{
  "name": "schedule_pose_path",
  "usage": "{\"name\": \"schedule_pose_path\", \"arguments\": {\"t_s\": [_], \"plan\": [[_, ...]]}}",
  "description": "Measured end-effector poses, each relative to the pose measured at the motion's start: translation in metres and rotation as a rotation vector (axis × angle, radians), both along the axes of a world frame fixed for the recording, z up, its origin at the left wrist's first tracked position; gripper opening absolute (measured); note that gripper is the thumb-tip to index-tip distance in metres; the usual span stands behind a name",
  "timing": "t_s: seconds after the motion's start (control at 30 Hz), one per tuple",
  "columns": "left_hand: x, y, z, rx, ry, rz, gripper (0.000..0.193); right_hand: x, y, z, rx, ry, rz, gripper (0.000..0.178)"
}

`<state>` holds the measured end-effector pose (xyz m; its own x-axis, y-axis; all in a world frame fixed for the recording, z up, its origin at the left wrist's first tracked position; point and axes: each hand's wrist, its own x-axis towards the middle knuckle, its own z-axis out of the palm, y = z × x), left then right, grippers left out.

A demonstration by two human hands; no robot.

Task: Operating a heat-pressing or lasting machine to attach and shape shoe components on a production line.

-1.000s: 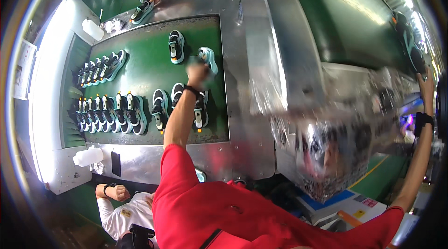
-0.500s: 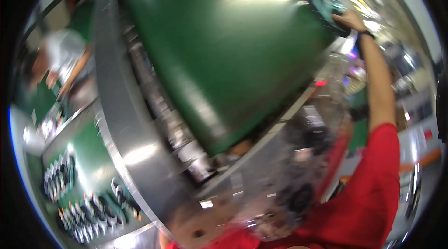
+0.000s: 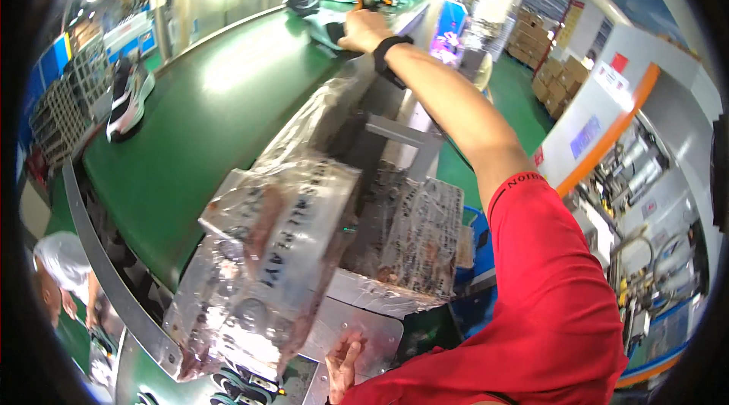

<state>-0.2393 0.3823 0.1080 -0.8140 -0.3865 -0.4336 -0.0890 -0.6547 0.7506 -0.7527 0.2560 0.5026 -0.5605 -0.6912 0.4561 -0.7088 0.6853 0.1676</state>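
My right hand (image 3: 366,31), with a dark band at its wrist, reaches out to the far edge of the green conveyor belt (image 3: 205,113). Its fingers are closed on the near end of a pale green and dark shoe (image 3: 323,28), which is over the belt. Low in the picture, my left hand (image 3: 343,365) rests by a bare metal panel (image 3: 364,333); its fingers are apart and nothing shows in them. Another shoe (image 3: 129,100), pale with a dark top, stands on the belt's left side.
Plastic-wrapped boxes (image 3: 296,230) stand between me and the belt. A curved metal rail (image 3: 114,291) runs along the left. Beyond it a co-worker (image 3: 67,264) bends over, and several shoes (image 3: 243,388) lie below. A machine (image 3: 638,170) stands at right; cartons (image 3: 562,78) are stacked behind.
My view has swung up and to the right, bringing the wrapped boxes and my left hand into sight. My right hand still holds the shoe by the belt.
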Motion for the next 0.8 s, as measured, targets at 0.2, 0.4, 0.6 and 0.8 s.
{"name": "schedule_pose_path", "arguments": {"t_s": [0.2,0.4,0.6,0.8], "plan": [[-0.054,0.019,0.096,0.041,0.429,-0.242,0.069,0.09,0.134,-0.009,-0.174,0.394,0.515,0.068],[-0.154,0.061,0.181,0.463,0.851,-0.599,0.077,0.197,0.35,-0.027,-0.342,0.44,0.53,0.067],[-0.15,0.186,0.222,0.988,0.69,-1.166,0.078,0.297,0.523,-0.089,-0.303,0.351,0.39,0.043],[-0.154,0.373,0.203,0.451,0.55,-1.171,0.067,0.381,0.711,-0.167,-0.885,-0.122,-0.156,0.081]]}}
